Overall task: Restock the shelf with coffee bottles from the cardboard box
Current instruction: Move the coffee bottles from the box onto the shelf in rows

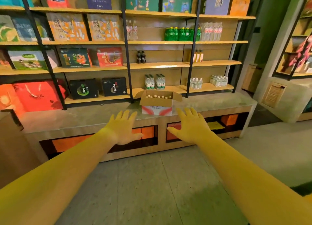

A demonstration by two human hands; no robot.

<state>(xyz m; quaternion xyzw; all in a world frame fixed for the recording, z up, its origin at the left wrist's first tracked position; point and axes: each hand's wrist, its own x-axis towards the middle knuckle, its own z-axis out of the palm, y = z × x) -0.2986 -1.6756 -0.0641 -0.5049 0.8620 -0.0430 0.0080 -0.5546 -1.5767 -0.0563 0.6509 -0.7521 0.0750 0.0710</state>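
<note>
1. The cardboard box stands on the grey stone tabletop, at its front edge. It lies beyond the two hands and between them, and neither hand touches it.
2. The left hand is stretched forward, palm down, with its fingers straight and spread. It grasps nothing and sits below and to the left of the box.
3. The right hand is held the same way, flat, spread and empty, just below the box's right front corner.
4. There is one box, of brown card with a white front panel marked in red. Its flaps are folded outward.
5. The coffee bottles stand upright inside, showing only their small, round, pale caps. About six caps are visible, though blur prevents an exact count.
6. The shelf is made of pale wooden boards on thin black metal uprights.
7. On the board above the box, two dark bottles stand side by side near the left upright.
8. Clear water bottles with green labels stand in two clusters on the board just behind the box. Green bottles stand in a row two boards higher.
9. The left bay holds flat, printed gift boxes, including two black ones.
</note>
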